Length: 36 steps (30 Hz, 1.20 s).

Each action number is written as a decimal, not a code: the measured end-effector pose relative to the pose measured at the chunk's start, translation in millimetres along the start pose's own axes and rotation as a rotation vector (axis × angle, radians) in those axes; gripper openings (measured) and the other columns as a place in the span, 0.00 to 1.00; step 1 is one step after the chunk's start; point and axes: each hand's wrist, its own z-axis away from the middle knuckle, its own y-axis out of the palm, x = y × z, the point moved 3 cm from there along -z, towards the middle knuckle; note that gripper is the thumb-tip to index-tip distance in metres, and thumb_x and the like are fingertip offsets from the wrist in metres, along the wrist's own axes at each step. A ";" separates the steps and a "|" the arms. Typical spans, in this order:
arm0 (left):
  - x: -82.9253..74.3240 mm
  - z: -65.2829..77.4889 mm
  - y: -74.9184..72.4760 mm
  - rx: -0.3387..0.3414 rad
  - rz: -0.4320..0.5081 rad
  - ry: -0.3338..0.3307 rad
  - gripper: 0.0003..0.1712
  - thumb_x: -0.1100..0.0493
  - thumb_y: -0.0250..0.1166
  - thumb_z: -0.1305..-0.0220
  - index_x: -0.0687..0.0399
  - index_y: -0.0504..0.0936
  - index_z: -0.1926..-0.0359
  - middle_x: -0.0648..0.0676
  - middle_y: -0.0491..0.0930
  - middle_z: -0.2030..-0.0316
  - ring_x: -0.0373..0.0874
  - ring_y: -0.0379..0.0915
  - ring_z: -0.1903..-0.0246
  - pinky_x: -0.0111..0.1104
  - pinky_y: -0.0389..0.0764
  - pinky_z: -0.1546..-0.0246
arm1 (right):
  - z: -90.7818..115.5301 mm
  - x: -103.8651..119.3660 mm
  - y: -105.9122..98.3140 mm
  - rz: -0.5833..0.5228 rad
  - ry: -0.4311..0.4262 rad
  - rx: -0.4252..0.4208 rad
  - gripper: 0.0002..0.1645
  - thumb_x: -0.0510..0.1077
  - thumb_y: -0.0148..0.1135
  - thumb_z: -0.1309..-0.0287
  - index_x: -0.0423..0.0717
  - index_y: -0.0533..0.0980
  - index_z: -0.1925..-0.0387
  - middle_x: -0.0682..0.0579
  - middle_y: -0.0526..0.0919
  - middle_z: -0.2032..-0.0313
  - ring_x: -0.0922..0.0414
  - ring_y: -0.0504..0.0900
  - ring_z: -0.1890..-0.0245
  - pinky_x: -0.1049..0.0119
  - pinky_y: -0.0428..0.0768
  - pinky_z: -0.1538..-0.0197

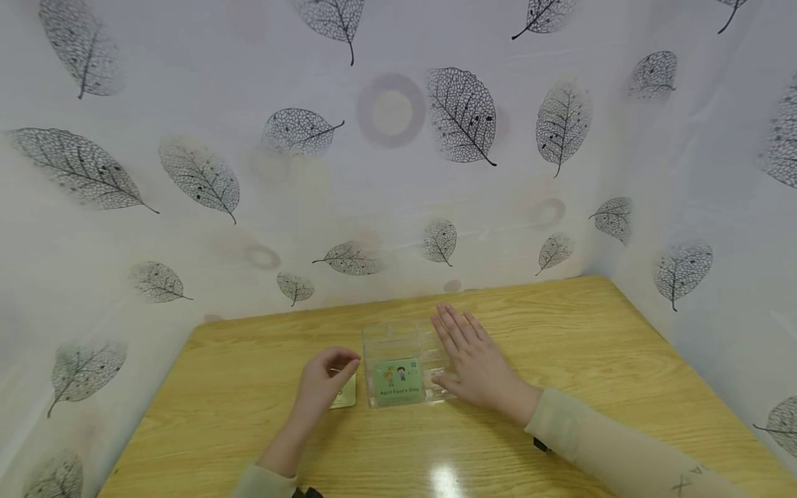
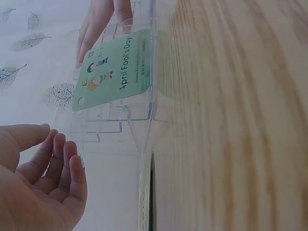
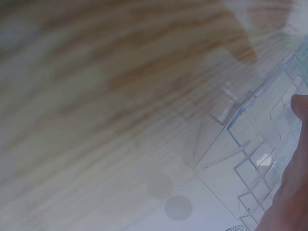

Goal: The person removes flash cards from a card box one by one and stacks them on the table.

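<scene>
A clear plastic card holder (image 1: 392, 333) with stepped compartments stands on the table. In its front compartment leans a green card (image 2: 113, 72) reading "April Fool's Day", with two cartoon figures. My right hand (image 1: 476, 363) rests along the holder's right side, its fingers stretched out; the right wrist view catches part of that hand beside the clear steps (image 3: 255, 159). Left of the holder, my left hand (image 1: 326, 377) hovers with loosely bent fingers and nothing visible between them. Beneath it lies a pale yellow-green card or thin stack (image 1: 345, 395), partly hidden by the hand.
The wooden table (image 1: 249, 373) reaches back to a white sheet with grey leaf prints (image 1: 386, 187), which also hangs on both sides. Light glares off the tabletop near the front edge.
</scene>
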 end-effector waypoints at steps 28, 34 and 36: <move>-6.1 -0.8 15.0 0.033 0.028 0.008 0.04 0.67 0.71 0.32 0.61 0.88 0.57 0.59 0.89 0.60 0.34 0.80 0.63 0.23 0.82 0.61 | -0.1 -1.0 2.6 -0.033 0.002 -0.003 0.66 0.77 0.56 0.32 0.37 0.45 0.16 0.38 0.42 0.14 0.42 0.45 0.14 0.44 0.48 0.14; -4.8 -0.7 16.9 0.036 0.021 -0.001 0.03 0.66 0.71 0.31 0.60 0.89 0.58 0.58 0.90 0.61 0.35 0.80 0.63 0.24 0.81 0.61 | -0.5 -1.2 2.6 -0.029 0.009 0.015 0.66 0.78 0.54 0.32 0.37 0.45 0.16 0.38 0.41 0.14 0.41 0.45 0.14 0.44 0.49 0.14; -4.8 -0.6 17.2 0.036 0.023 0.002 0.03 0.66 0.71 0.31 0.60 0.89 0.58 0.57 0.90 0.61 0.35 0.80 0.63 0.24 0.81 0.61 | -0.3 -1.2 2.4 -0.032 0.011 0.018 0.66 0.78 0.54 0.32 0.37 0.45 0.16 0.38 0.41 0.14 0.41 0.45 0.14 0.44 0.49 0.14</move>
